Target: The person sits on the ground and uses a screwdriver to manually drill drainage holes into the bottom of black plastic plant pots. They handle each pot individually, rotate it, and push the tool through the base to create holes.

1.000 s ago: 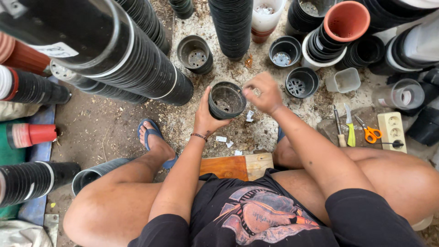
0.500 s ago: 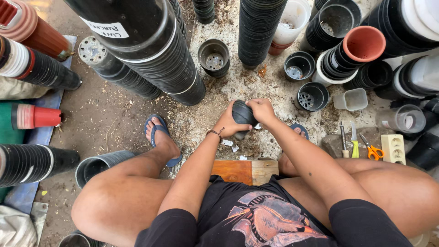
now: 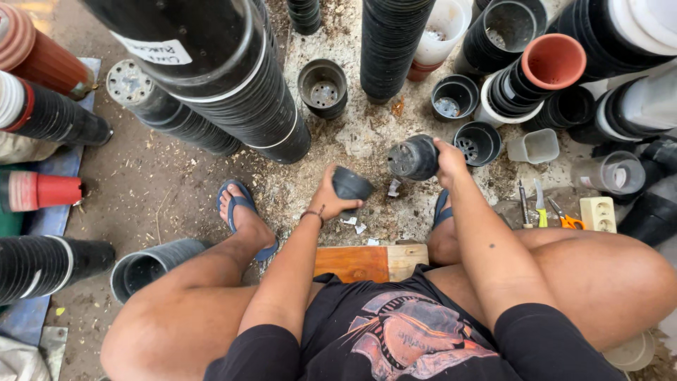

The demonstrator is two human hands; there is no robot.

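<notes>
My left hand [image 3: 330, 198] grips a small black plastic pot [image 3: 351, 185] low over the dirty ground between my feet. My right hand [image 3: 448, 159] holds a second black pot [image 3: 413, 157] on its side, its holed bottom facing left, raised a little above and to the right of the first. The two pots are apart. Bits of white paper [image 3: 356, 225] lie on the ground under my left hand.
Tall stacks of black nursery pots [image 3: 233, 92] lean all around, with a terracotta-coloured pot [image 3: 552, 61] on one stack. Single black pots [image 3: 322, 86] stand ahead. Orange scissors [image 3: 570, 221], small tools [image 3: 539, 205] and a white socket block [image 3: 598, 214] lie right. A wooden board [image 3: 370, 262] is under me.
A second ago both hands held one pot upright together. They turned it over, and now the hands have drawn apart, each with its own black pot.
</notes>
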